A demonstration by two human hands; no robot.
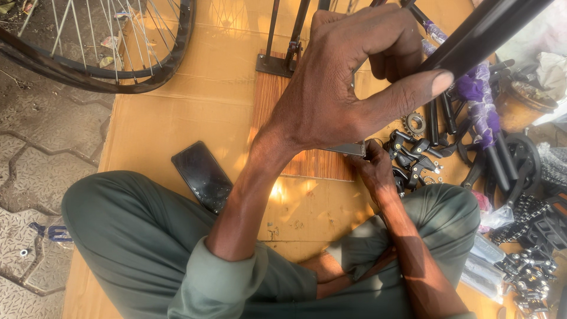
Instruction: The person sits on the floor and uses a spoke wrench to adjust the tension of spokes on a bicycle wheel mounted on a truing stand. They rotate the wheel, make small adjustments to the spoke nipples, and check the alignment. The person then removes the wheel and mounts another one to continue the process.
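Observation:
My left hand [348, 77] is raised close to the camera and grips a black bicycle frame tube [484, 32] that slants up to the right, thumb pressed along it. My right hand [372, 168] reaches down to a heap of small black bicycle parts [413, 159] beside a wood-grain board [277, 112]; its fingers are curled among the parts, and I cannot make out what they hold. A small sprocket [415, 123] lies just beyond. A black metal stand [283, 56] rests on the board's far end.
I sit cross-legged in green trousers on brown cardboard [177, 112]. A dark phone [202, 175] lies by my left knee. A spoked bicycle wheel [118, 47] is at top left. Purple-wrapped tubes [484, 112], a chainwheel [520, 156], pedals and a chain [531, 224] crowd the right.

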